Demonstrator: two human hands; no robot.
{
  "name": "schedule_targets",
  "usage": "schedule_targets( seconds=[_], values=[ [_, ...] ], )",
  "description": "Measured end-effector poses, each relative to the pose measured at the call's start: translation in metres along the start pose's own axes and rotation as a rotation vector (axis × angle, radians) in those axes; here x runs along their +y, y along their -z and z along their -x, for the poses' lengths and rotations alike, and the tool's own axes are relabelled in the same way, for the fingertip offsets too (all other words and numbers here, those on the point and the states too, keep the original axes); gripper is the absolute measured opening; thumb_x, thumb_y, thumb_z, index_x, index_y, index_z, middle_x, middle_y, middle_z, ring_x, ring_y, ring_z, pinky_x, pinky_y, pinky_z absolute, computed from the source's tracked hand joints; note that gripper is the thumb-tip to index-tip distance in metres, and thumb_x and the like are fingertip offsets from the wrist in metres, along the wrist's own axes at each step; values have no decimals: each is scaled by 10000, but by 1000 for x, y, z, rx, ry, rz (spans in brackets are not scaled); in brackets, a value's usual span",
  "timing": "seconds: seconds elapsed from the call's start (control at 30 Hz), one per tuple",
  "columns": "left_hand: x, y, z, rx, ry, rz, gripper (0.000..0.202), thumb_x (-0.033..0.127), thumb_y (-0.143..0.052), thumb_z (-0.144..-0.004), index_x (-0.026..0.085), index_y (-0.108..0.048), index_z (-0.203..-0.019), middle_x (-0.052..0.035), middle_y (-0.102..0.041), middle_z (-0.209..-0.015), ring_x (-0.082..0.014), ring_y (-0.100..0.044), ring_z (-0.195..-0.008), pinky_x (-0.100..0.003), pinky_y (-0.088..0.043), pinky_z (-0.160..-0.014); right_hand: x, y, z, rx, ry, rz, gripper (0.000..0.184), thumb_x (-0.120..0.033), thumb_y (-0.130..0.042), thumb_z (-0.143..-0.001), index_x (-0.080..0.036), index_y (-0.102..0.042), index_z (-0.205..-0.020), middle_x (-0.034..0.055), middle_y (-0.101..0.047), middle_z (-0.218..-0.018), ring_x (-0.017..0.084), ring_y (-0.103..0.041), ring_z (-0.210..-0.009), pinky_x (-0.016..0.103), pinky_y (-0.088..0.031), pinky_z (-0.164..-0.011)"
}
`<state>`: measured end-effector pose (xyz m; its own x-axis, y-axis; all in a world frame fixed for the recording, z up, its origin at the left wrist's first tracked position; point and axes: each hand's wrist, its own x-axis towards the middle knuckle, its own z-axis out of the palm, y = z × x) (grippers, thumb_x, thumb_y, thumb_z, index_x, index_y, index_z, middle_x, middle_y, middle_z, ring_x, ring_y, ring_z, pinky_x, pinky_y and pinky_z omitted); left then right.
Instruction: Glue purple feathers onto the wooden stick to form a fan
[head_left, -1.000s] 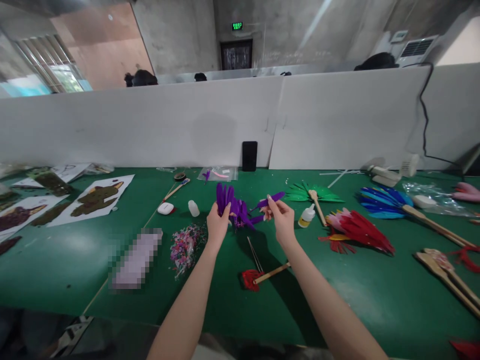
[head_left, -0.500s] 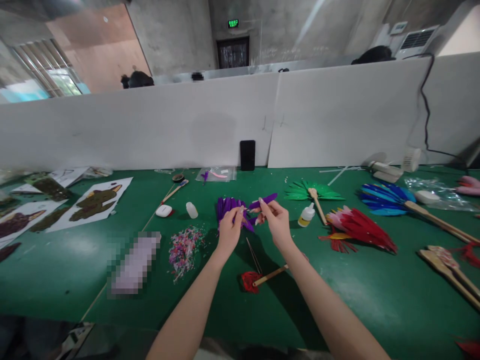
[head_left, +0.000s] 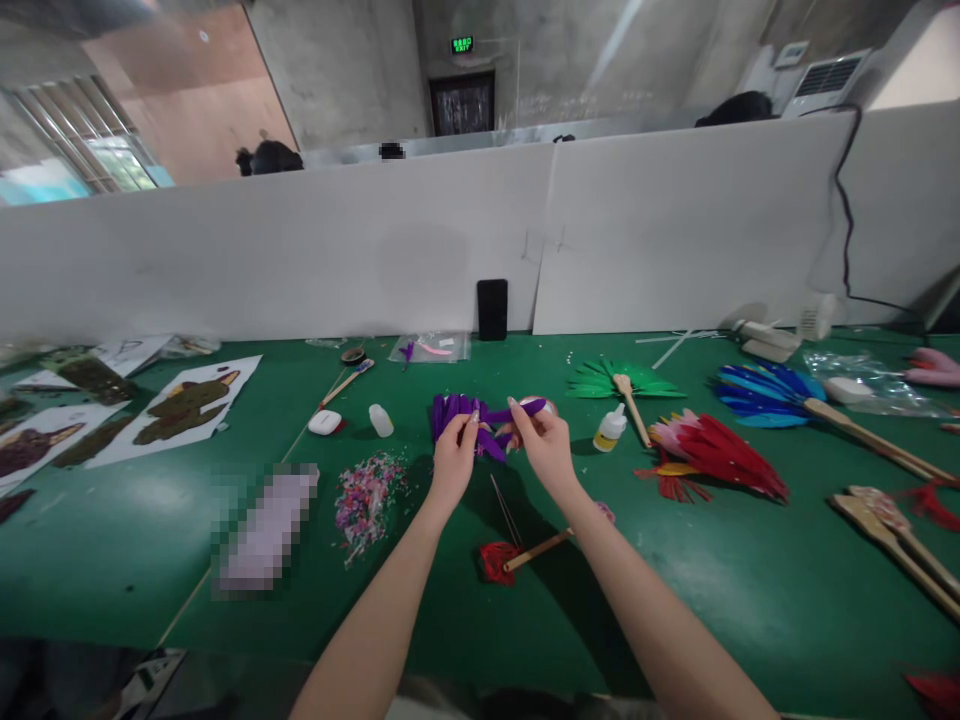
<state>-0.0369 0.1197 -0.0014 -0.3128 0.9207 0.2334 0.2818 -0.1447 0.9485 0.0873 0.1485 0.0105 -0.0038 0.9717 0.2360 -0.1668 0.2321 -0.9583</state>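
Observation:
My left hand (head_left: 454, 463) pinches a bunch of purple feathers (head_left: 454, 412) just above the green table (head_left: 120, 520). My right hand (head_left: 544, 445) is closed on a single purple feather (head_left: 519, 408), which lies level and touches the bunch. The two hands are close together at the table's middle. Below them lie a wooden stick with a red tassel (head_left: 517, 554) and thin metal tweezers (head_left: 508, 508).
A small glue bottle (head_left: 609, 428), green fan (head_left: 622, 382), red feather fan (head_left: 712, 455) and blue fan (head_left: 772, 393) lie to the right. Confetti pile (head_left: 364, 500), white bottle (head_left: 380, 420) and paper pictures (head_left: 180, 405) sit left. A black phone (head_left: 492, 309) leans on the white partition.
Both hands came down toward the table and closer together. The single feather in my right hand swung from pointing up-right to level against the bunch.

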Motion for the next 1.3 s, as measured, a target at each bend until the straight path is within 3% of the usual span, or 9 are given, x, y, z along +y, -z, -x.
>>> schedule_targets(
  seconds=[0.17,0.6,0.87,1.03,1.3],
  values=[
    [3,-1,2,5,42,-17,237,400,-520,-783,175,-563,-723,18,-539,-621,-126,-490,-599,-218,-362,-586,3,1,2,-16,11,82,394,-529,-592,-729,-154,-574,-609,39,-626,-516,116,-515,-376,238,-434,-386],
    [-12,-6,1,3,14,-3,257,386,-401,-859,185,-522,-755,-7,-546,-726,-142,-509,-711,-246,-375,-702,4,-3,8,-12,78,118,383,-492,-563,-774,-165,-558,-574,15,-591,-476,109,-504,-392,223,-420,-413],
    [-9,-3,2,21,36,62,344,466,-379,-859,186,-578,-871,24,-455,-594,-118,-424,-545,-226,-340,-554,3,-2,6,5,47,86,407,-520,-567,-755,-168,-540,-552,12,-583,-468,108,-498,-387,221,-409,-400],
    [-10,-3,-1,45,-8,27,228,384,-513,-802,183,-579,-887,-17,-588,-788,-144,-530,-733,-235,-397,-696,4,-4,7,-3,41,83,417,-515,-560,-764,-174,-523,-528,3,-563,-443,104,-487,-369,219,-399,-390],
    [-17,-2,-1,38,-29,-3,243,356,-434,-853,185,-545,-984,-50,-598,-950,-162,-549,-883,-263,-392,-815,8,-7,9,16,21,63,400,-510,-585,-747,-175,-518,-540,1,-572,-443,101,-488,-354,214,-386,-379]
  ],
)
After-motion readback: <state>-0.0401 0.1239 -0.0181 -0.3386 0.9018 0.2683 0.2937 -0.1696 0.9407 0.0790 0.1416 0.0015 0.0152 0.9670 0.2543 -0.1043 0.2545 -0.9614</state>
